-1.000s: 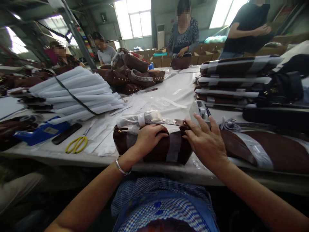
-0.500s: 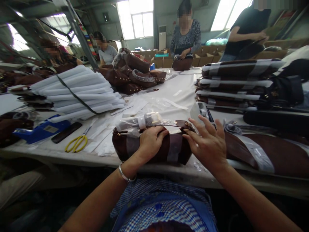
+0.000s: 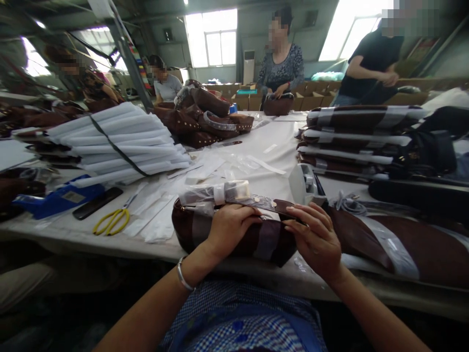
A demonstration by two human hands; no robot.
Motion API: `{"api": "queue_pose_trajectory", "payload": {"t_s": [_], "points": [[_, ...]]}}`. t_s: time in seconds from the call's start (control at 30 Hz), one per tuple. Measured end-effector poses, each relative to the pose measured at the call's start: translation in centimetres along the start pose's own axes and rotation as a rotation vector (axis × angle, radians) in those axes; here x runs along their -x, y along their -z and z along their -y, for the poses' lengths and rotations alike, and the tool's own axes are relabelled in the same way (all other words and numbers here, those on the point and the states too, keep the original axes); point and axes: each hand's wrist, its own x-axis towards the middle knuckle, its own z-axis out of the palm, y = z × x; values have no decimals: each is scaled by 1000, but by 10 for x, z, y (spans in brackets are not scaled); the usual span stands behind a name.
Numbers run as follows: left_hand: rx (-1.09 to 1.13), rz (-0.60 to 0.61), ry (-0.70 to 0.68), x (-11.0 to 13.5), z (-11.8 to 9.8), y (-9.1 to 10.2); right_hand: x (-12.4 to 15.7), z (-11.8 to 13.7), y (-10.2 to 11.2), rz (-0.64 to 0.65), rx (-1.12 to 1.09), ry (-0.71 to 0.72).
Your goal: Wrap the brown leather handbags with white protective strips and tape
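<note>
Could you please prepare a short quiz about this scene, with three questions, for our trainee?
1. On which wrist is the bracelet?

2. The left hand is on: (a) the blue dispenser, (b) the bag, (c) the white stack.

3. True or false: the scissors lie to the right of the bag.

Key:
1. The left.
2. b
3. False; they lie to its left.

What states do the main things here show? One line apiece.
Brown leather handbag: upright, handle partly in clear plastic.
Bare left hand: touching the bag's top.
Bare right hand: touching the bag's handle.
Yellow-handled metal scissors: lying flat.
Thin grey cord: coiled.
White layered stack: crossed by dark strap.
Black rounded slab: lying flat.
</note>
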Motion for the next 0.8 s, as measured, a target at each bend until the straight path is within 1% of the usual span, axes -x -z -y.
{"api": "queue_pose_trajectory", "payload": {"t_s": [0.1, 0.2, 0.3, 0.43, 0.5, 0.57, 0.7, 0.8], "points": [[145, -13, 107, -4, -5, 0, 0, 3, -2, -10, 40, -70], [277, -65, 185, -6, -7, -1, -7, 7, -4, -4, 140, -133], [313, -69, 203, -6, -6, 0, -17, 11, -8, -19, 217, -144], [263, 19, 93, -5, 0, 5, -23, 11, -11, -50, 256, -148], [192, 70, 31, -4, 3, 7, -20, 9, -10, -31, 245, -138], [101, 94, -27, -3, 6, 7, -14, 6, -8, -13, 220, -124], [-44, 67, -140, 2, 9, 4, -5, 6, -5, -47, 140, -160], [-67, 50, -216, 7, 11, 3, -2, 11, -8, -96, 67, -217]]}}
